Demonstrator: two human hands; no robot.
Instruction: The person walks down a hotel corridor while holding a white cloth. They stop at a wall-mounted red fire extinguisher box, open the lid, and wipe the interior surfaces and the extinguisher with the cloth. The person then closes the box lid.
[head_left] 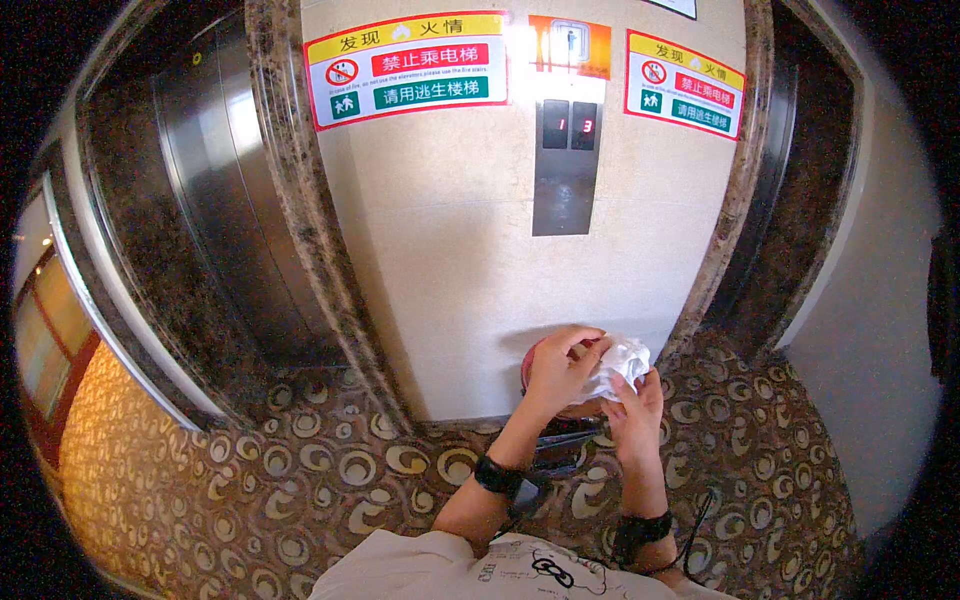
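Note:
In front of the wall, both my hands hold one crumpled white wad (622,370); whether it is tissue, thin cloth or plastic is not clear. My left hand (566,368) grips its left side, fingers curled and pressed in. From below and the right, my right hand (636,410) pinches it between thumb and fingers. Behind my left hand shows the reddish rim of a round thing (527,368), mostly hidden by the hand. Under my hands a black object (565,452) stands low by the wall, partly covered. Black bands are strapped round both my wrists.
A cream wall (450,260) faces me, with a lift display panel (566,180) and warning signs on it. Metal lift doors (235,190) in dark stone frames stand left, and another lift doorway (780,190) right. Patterned carpet (370,480) covers the floor.

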